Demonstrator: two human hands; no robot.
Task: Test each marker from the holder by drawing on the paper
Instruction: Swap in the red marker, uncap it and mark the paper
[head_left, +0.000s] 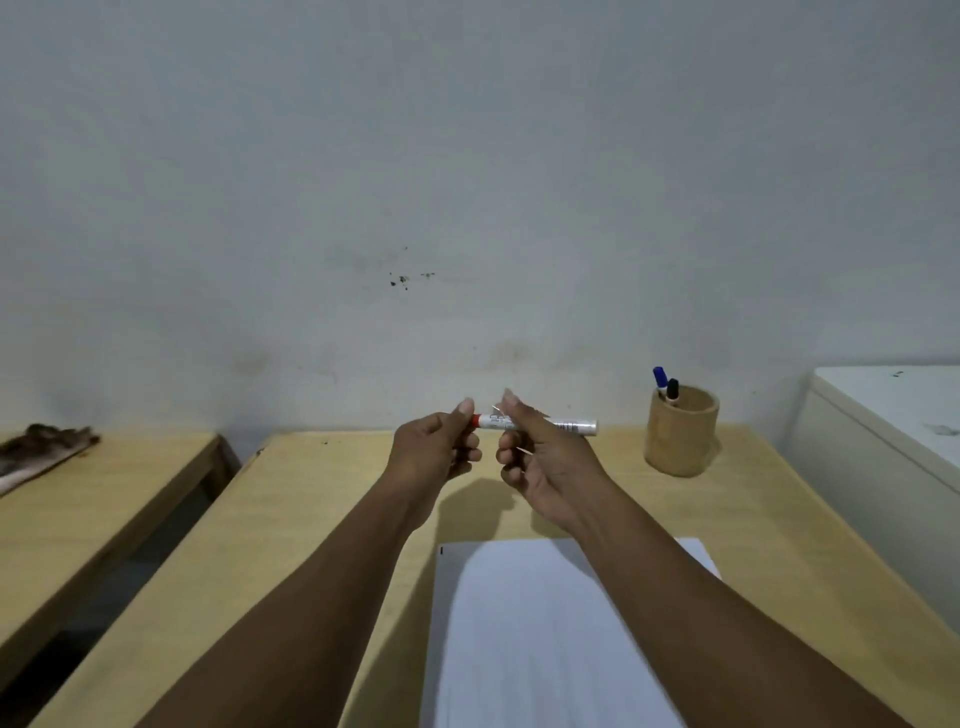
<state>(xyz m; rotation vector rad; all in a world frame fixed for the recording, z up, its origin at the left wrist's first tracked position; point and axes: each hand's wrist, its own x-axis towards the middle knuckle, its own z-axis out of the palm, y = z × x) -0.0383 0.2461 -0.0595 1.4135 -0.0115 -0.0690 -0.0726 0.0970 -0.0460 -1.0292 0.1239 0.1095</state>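
Both hands hold the red marker (535, 425) level above the table (322, 519): left hand (434, 452) pinches its cap, right hand (540, 462) grips the barrel. Probably uncapping, so pull straight apart, then head down to the paper (519, 649). Two more wait in the holder (681, 439).

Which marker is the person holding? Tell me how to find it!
Start at the light wooden table with the white paper on it. Above the table, the left hand and right hand meet around a white marker with a red cap, held sideways. The other markers, blue-capped and black-capped, stand in the wooden holder.
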